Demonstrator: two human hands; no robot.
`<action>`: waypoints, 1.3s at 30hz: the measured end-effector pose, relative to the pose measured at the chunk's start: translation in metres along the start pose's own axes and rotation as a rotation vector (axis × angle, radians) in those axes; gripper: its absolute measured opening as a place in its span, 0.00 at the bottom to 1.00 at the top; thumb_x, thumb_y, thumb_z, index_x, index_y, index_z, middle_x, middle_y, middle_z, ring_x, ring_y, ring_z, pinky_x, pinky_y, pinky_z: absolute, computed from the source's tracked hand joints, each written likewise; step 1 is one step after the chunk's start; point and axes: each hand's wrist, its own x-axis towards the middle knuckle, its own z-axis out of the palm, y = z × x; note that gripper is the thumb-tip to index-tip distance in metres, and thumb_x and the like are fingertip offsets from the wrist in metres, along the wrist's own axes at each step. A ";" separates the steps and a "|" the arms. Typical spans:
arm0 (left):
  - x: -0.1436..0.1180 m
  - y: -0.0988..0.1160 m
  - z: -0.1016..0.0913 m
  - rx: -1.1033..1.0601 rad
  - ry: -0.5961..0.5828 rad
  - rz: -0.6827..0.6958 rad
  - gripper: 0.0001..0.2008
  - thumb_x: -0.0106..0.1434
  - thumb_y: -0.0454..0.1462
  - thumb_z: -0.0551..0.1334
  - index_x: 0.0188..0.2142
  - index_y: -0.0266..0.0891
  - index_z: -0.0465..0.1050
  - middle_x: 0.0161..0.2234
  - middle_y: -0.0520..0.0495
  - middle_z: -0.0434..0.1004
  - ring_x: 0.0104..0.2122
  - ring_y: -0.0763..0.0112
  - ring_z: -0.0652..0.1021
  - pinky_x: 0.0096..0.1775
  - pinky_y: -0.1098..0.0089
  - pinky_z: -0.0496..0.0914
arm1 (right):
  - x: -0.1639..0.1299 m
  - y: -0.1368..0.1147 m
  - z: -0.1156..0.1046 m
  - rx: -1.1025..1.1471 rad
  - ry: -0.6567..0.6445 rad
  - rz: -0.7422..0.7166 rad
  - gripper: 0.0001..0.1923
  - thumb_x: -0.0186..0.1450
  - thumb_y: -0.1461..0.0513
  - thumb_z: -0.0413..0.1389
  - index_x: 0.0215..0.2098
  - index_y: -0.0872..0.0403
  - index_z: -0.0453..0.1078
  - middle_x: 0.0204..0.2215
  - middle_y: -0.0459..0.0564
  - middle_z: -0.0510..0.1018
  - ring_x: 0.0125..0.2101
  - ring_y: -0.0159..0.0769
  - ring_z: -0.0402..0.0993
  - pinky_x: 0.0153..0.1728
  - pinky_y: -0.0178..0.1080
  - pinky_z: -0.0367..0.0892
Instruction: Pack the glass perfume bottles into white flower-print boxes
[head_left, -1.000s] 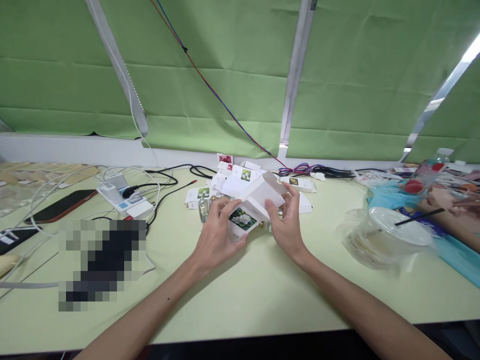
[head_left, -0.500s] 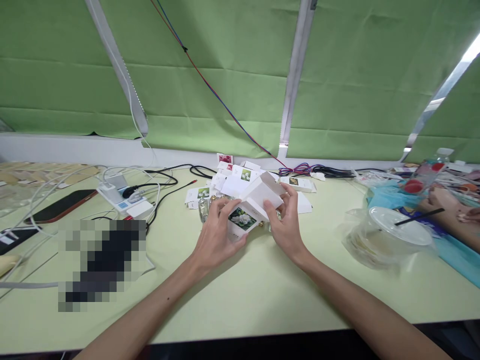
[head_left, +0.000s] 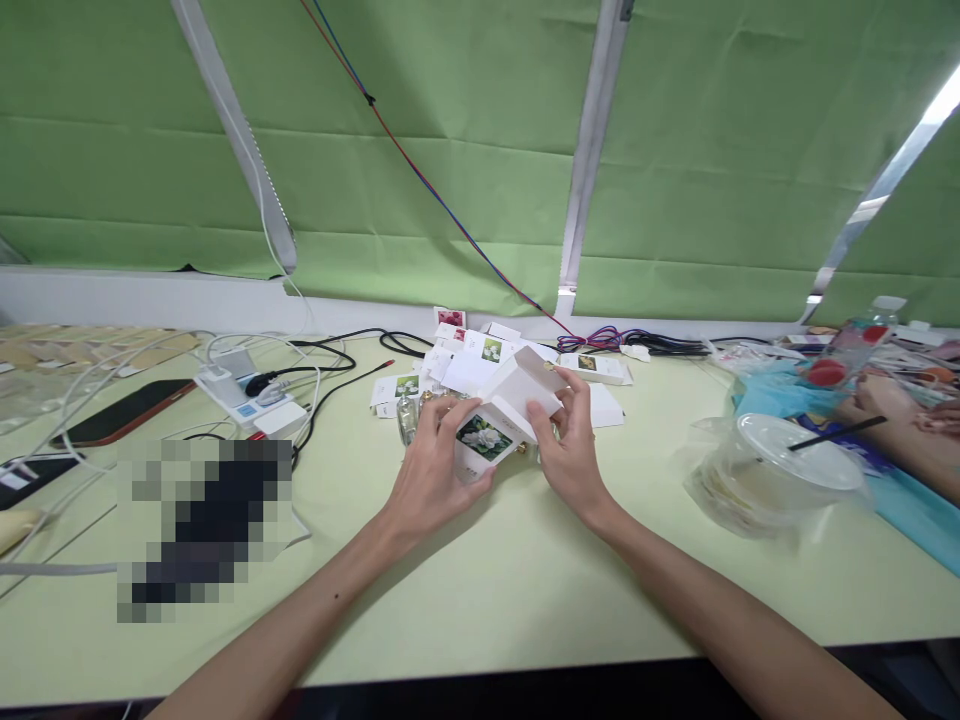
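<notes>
My left hand (head_left: 435,465) is closed around a small white cardboard box (head_left: 469,463) with a white-flower picture on its front, held tilted above the table. My right hand (head_left: 574,440) pinches a folded white cardboard piece (head_left: 517,383) at the box's upper right, thumb in front and fingers behind. Whether this piece is the box's own open flap or a separate carton, I cannot tell. Behind my hands lies a pile of similar flower-printed white boxes (head_left: 459,372). Small glass bottles (head_left: 407,418) stand beside my left fingers, partly hidden by them.
On the left are a power strip (head_left: 251,400) with cables, a phone (head_left: 124,410) and a blurred-out dark object (head_left: 217,520). At right stands a lidded plastic cup (head_left: 799,455) with a black straw, in a clear bag. Another person's arm (head_left: 892,430) rests beyond it.
My right fingers have shifted slightly at the far edge of the folded cardboard, which has tilted a little. The left hand and the box stay nearly still.
</notes>
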 end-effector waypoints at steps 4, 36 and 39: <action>0.000 0.000 0.000 -0.001 -0.001 0.002 0.43 0.56 0.35 0.70 0.65 0.50 0.50 0.57 0.38 0.59 0.59 0.47 0.66 0.46 0.53 0.75 | 0.000 0.000 -0.001 -0.018 -0.010 -0.002 0.27 0.71 0.52 0.55 0.64 0.46 0.54 0.51 0.54 0.72 0.40 0.37 0.75 0.41 0.41 0.73; 0.002 0.002 -0.002 -0.036 0.018 0.020 0.42 0.56 0.35 0.70 0.65 0.50 0.49 0.57 0.38 0.60 0.59 0.49 0.66 0.48 0.53 0.74 | -0.003 -0.002 0.000 -0.030 -0.002 -0.056 0.23 0.73 0.52 0.51 0.64 0.46 0.55 0.50 0.53 0.73 0.45 0.40 0.73 0.44 0.43 0.71; 0.002 0.002 -0.003 -0.051 0.021 0.044 0.43 0.57 0.36 0.70 0.65 0.51 0.49 0.57 0.38 0.59 0.59 0.49 0.66 0.48 0.52 0.73 | -0.003 -0.001 0.000 -0.041 0.034 -0.073 0.22 0.73 0.51 0.49 0.63 0.48 0.58 0.40 0.51 0.73 0.40 0.40 0.72 0.42 0.43 0.70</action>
